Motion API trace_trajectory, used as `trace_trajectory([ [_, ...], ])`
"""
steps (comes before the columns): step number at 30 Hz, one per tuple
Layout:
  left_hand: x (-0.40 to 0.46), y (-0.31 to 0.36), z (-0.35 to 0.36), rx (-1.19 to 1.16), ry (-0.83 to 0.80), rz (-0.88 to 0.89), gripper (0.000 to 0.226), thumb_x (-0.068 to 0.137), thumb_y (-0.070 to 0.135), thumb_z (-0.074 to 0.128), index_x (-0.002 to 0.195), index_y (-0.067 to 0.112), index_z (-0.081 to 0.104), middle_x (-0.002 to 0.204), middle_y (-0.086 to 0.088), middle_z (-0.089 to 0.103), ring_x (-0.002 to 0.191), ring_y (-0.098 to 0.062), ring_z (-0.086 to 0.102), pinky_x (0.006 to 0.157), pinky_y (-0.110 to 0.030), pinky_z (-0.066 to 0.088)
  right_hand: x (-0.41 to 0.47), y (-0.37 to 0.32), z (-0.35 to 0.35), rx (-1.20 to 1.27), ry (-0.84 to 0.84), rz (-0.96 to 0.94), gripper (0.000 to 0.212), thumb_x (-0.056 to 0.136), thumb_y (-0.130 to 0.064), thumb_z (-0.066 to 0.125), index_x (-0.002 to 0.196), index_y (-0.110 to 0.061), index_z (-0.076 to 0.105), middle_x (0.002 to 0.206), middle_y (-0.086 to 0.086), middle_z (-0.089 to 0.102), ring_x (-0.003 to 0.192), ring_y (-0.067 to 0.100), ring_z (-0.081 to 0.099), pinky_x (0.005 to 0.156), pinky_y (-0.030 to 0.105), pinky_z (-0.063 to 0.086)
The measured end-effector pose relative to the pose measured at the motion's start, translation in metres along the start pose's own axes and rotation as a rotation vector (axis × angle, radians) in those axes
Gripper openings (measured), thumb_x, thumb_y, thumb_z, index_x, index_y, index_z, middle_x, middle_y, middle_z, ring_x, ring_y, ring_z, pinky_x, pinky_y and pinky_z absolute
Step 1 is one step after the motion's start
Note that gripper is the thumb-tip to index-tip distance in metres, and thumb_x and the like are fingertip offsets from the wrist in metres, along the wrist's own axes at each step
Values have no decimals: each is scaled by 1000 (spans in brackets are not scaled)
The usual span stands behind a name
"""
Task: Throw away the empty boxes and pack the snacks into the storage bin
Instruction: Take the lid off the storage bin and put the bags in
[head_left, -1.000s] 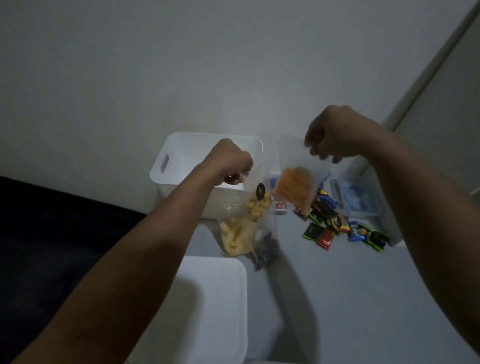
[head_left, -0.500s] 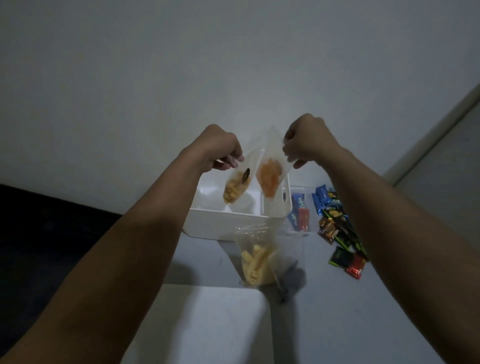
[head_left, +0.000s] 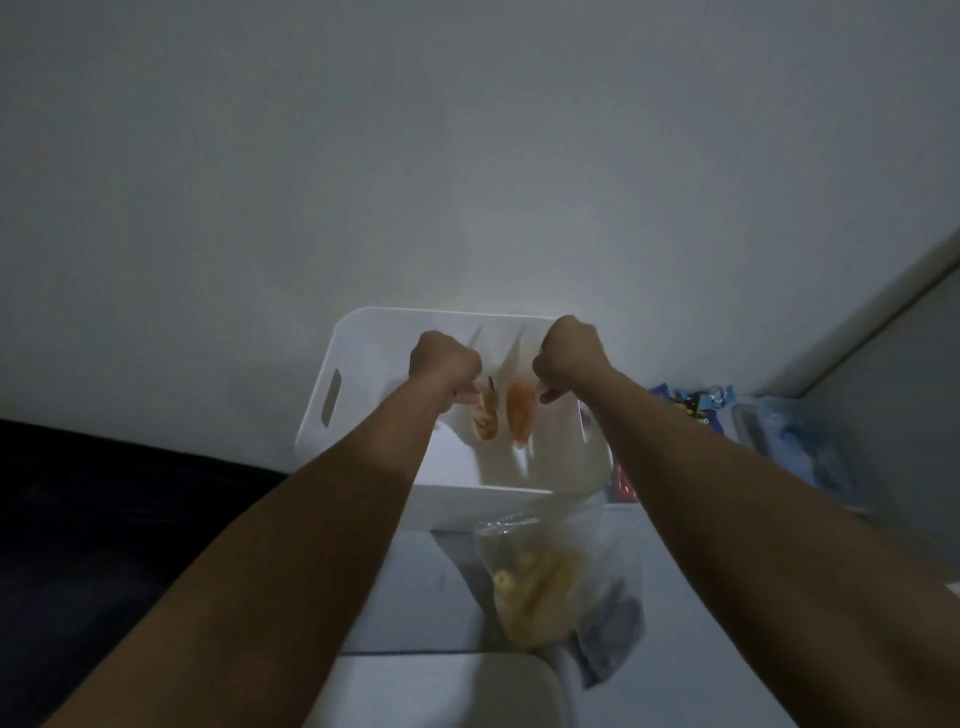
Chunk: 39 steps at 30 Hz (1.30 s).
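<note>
A white storage bin (head_left: 358, 415) with a handle slot stands against the wall. Both my hands are over its opening. My left hand (head_left: 441, 364) grips the top of a clear bag of yellow snacks (head_left: 485, 421), which hangs down inside the bin. Beside it, my right hand (head_left: 569, 356) holds a clear bag of orange snacks (head_left: 521, 418), also hanging inside the bin. A third clear bag of yellow snacks (head_left: 535, 587) lies on the table just in front of the bin.
Several small coloured snack packets (head_left: 693, 405) lie to the right of the bin, next to a clear bluish bag (head_left: 789, 441). A white lid or box (head_left: 441, 691) sits at the near edge. A dark surface (head_left: 104, 519) lies to the left.
Both hands have carried their bags from in front of the bin to over it and lowered them inside. The view has shifted so the bin sits centrally.
</note>
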<state>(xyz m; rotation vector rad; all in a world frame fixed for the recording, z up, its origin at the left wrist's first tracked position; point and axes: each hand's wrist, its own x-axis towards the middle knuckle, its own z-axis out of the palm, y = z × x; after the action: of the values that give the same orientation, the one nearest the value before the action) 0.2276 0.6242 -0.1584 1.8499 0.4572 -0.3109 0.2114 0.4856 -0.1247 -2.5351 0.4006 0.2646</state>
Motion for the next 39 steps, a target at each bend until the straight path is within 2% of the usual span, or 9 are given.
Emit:
trace_trajectory([
  [4,14,-19,19,51,-30,19,8,75,-6,68,82,-3,68,84,-22,69,67,-35,70,60,-45,61,7,11,21,-37,-113,36,13,83,-2,67,75,-4,58,91,17,67,71,28,69,61,31,60],
  [7,15,-26,33,16,-126,-6,5,77,-5,69,77,-1,67,82,-22,68,68,-37,71,62,-47,61,6,19,29,-139,-131,7,33,85,-8,68,114,5,58,121,20,59,112,34,61,100,36,48],
  [13,8,-22,52,-31,-243,10,9,84,-6,61,82,-1,68,89,-24,70,68,-34,69,65,-47,61,0,23,13,-200,96,-85,37,87,-2,54,124,0,48,123,23,55,113,38,55,92,37,47],
  [18,0,-18,50,49,-261,78,12,82,16,71,86,4,70,93,-18,71,85,-34,70,79,-46,59,-8,37,-23,-77,211,-106,29,80,-3,59,108,-1,65,104,21,66,94,36,65,87,43,56],
  [22,-16,-10,36,117,-196,180,12,79,19,73,74,9,68,81,-13,69,82,-32,71,78,-42,60,-27,58,-47,-75,22,-13,13,80,0,65,92,0,72,83,17,73,72,30,72,71,43,62],
  [26,-56,-2,17,241,-153,299,24,81,26,72,73,5,66,68,-9,69,54,-16,66,49,-21,49,-57,83,-53,-223,-318,-52,16,82,2,67,96,0,73,87,12,71,74,22,69,63,28,60],
  [29,-94,-6,6,364,-215,331,25,80,25,70,68,3,69,63,-9,70,54,-18,68,48,-21,52,-76,98,-45,-425,-465,-198,37,80,1,66,115,-10,70,117,4,69,102,23,66,91,36,55],
  [35,-144,-36,6,727,-164,470,21,72,33,76,61,16,69,67,-3,71,63,-15,66,64,-29,54,-104,120,-25,-462,-464,-346,48,76,-11,77,123,-13,63,125,5,65,111,20,61,97,33,49],
  [39,-160,-65,19,878,-35,557,30,70,31,80,95,17,73,95,-4,72,84,-22,66,75,-31,54,-122,131,-18,-463,-368,-433,38,80,-12,74,117,-14,66,120,4,66,111,19,60,99,32,47],
])
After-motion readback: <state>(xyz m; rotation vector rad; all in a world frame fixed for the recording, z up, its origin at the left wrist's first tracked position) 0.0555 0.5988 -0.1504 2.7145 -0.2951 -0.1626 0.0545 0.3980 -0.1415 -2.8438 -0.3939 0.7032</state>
